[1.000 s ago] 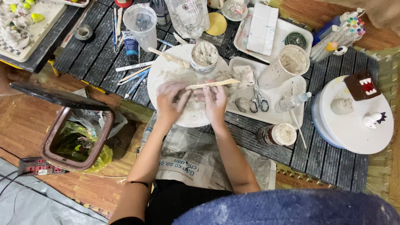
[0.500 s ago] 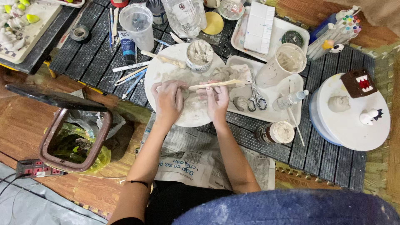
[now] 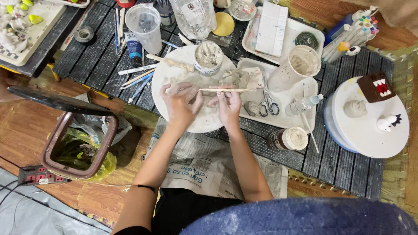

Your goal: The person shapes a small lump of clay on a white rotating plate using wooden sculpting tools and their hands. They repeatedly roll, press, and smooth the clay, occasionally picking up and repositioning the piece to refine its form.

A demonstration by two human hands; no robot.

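My left hand (image 3: 179,102) rests on the round white board (image 3: 174,72) with its fingers curled over something small that I cannot make out. My right hand (image 3: 227,103) pinches a thin wooden stick (image 3: 226,90) that lies level across both hands, its tip pointing right. A tub of grey clay (image 3: 208,57) stands at the board's far edge. A flat wooden tool (image 3: 170,63) lies beside it. Lumps of clay (image 3: 237,78) sit to the right on a white tray (image 3: 305,122).
Scissors (image 3: 269,103), a small bottle (image 3: 304,103) and a clay-smeared cup (image 3: 298,67) are on the tray. A turntable (image 3: 370,135) with small figures stands right. A jar (image 3: 287,139), a plastic cup (image 3: 146,26), paint tube (image 3: 135,48) and a bin (image 3: 78,146) surround me. Newspaper (image 3: 209,165) covers my lap.
Both hands stay over the white board with the stick held across them. The view has drifted slightly; nothing was picked up or let go.
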